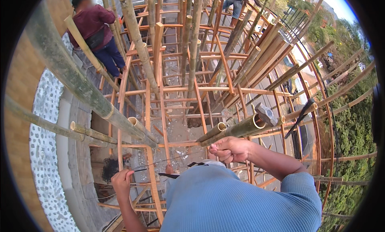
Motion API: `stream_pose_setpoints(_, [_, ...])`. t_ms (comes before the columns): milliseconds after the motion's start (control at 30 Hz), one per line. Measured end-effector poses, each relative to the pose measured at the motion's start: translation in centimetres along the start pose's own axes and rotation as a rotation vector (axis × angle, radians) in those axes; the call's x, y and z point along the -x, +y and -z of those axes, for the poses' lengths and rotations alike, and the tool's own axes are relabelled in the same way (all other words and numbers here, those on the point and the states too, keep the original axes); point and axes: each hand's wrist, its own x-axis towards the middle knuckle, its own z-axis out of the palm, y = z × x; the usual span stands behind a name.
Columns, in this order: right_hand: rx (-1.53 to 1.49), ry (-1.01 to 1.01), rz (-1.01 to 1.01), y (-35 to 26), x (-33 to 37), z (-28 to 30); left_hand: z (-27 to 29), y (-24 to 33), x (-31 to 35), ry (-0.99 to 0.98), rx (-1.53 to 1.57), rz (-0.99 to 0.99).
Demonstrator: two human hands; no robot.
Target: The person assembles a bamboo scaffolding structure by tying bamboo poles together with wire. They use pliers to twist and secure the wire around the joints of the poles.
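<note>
A thin dark wire (166, 161) runs taut across the front of my body, slanting up from left to right. My left hand (121, 181), low on the left, is closed on its one end, thumb up. My right hand (230, 149), higher and in front of my chest, is closed with its fingers curled and pinched at the other end. Just beyond my right hand lies a thick bamboo pole (236, 130), its cut end pointing right. A hammer's metal head (266, 115) sits at that hollow end; its handle is hidden.
Reddish timber strips (176, 145) form a grid below me, with rubble ground (176, 130) seen through it. A long bamboo pole (88, 87) slants down from the upper left. A person in maroon (94, 25) stands at upper left; another person (236, 5) is at the far top.
</note>
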Motion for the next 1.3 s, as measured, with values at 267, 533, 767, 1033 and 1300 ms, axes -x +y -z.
stream_pose_setpoints(267, [0.682, -0.312, 0.666, -4.0, -9.8, -2.8, -1.0, 1.3, 1.0, 1.050, 0.791, 0.425])
stream_pose_setpoints(533, [1.675, -0.323, 0.583, 5.0, -22.8, -12.9, -1.1, 7.6, 0.3, 1.099, 1.626, 0.282])
stream_pose_setpoints(767, [1.201, -0.644, 0.159, 9.7, -26.1, -12.7, -1.7, -0.3, 9.3, 1.223, 1.852, 0.426])
stream_pose_setpoints(1033, [1.458, -0.557, 0.188, 7.0, -28.5, -9.5, 0.2, -11.4, 15.9, 1.625, 1.687, 0.520])
stream_pose_setpoints(1300, [1.831, -0.263, 0.262, 4.8, -23.8, -3.8, -5.7, -5.6, 10.6, 0.733, 0.586, 0.776])
